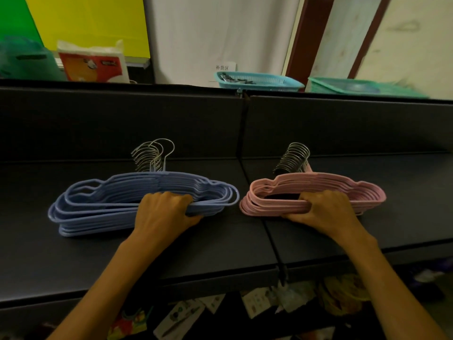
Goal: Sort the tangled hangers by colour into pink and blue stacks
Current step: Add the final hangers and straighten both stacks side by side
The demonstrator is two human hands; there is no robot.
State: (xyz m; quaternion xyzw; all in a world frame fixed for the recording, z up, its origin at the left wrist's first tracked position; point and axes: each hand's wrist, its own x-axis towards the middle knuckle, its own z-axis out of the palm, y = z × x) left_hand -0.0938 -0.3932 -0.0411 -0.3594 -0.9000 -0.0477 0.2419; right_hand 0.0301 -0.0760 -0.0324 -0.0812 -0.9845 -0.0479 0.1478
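Gripping the lower bars of each bundle, the left hand point(164, 207) curls around the stack of blue plastic hangers with metal hooks point(137, 202), while the right hand point(327, 207) clamps the stack of pink plastic hangers with metal hooks point(316, 192). Both stacks rest flat on the dark grey shelf point(220, 241), side by side but just apart, hooks pointing toward the back panel. Holding each pile squeezed likely keeps the hangers aligned. No mixed hangers show, so sorting looks essentially finished. Beyond, a turquoise plastic basket point(259, 81) sits behind the shelf.
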